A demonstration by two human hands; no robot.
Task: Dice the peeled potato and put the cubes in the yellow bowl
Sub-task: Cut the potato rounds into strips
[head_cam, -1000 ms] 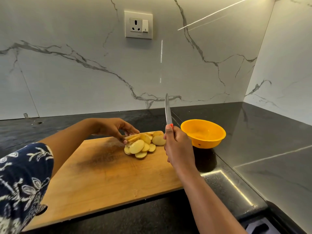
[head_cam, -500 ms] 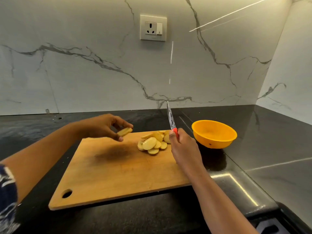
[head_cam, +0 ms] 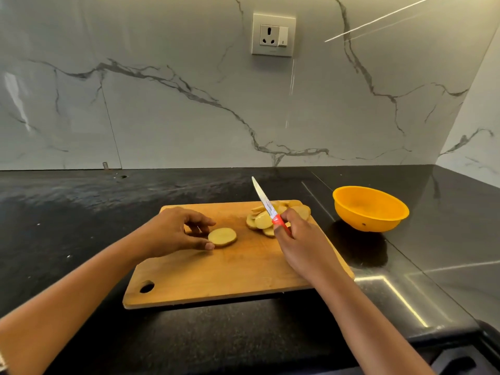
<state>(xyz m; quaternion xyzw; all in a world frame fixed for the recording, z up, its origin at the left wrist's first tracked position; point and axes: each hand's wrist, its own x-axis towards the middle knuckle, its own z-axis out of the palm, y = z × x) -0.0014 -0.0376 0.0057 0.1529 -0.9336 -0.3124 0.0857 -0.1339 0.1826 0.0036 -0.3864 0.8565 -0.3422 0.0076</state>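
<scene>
Potato slice [head_cam: 222, 236]: one oval round lay flat near the middle of the cutting board [head_cam: 216, 277], apart from the others.
Left hand [head_cam: 173, 234]: curled over that slice, with the thumb tip against its near edge and the fingers at its far side, in a loose pinch.
Right hand [head_cam: 303, 244]: closed round the red handle of the knife [head_cam: 267, 205]; the blade was raised, its tip pointing away and to the left, cutting nothing.
Slice pile [head_cam: 262, 221]: the remaining rounds overlapped at the board's far right corner, partly hidden behind the blade and knuckles.
Done: the potato was peeled and cut into rounds.
Left: no cubes were seen. Judged that every round still needed cutting into strips, then cross-cuts. Transfer not started.
Yellow bowl [head_cam: 370, 209]: stood on the worktop [head_cam: 81, 212] right of the board, near it but not touching; its inside looked bare.
Materials, potato: pale yellow flesh, smooth cut faces, thin flat ovals; probably slippery when stacked.
Materials, knife: narrow pointed steel blade, glossy red handle.
Materials, board: rectangular wood, darkened patch at centre, hanging hole at the near left corner.
Materials, bowl: round, smooth, probably plastic.
Materials, surround: polished black stone worktop; grey-veined marble wall [head_cam: 162, 117] carrying a socket [head_cam: 273, 35].
</scene>
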